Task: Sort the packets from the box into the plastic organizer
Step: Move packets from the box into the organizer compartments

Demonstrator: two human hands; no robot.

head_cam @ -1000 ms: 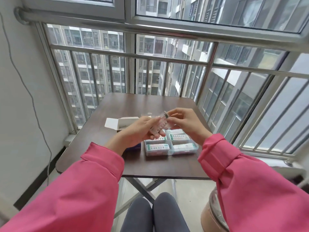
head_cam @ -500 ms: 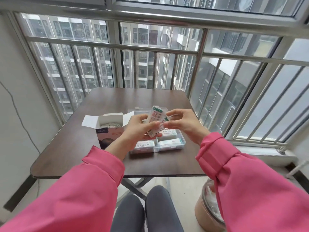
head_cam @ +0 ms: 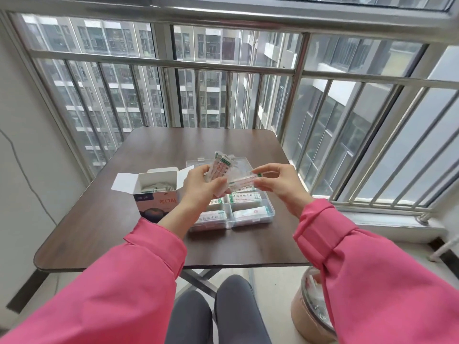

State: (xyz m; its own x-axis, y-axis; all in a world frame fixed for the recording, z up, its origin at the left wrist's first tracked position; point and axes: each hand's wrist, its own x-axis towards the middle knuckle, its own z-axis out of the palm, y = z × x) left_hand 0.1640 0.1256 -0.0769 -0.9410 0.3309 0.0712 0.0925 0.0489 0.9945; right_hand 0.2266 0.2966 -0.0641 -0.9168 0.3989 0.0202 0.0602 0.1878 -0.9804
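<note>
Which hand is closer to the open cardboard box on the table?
Left. The left hand holds a bunch of packets just right of the open cardboard box. The right hand pinches a single packet farther right, above the plastic organizer.

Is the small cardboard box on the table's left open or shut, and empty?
Open: the white-flapped cardboard box has its top flaps folded out, and white packets show inside, so it is not empty.
</note>
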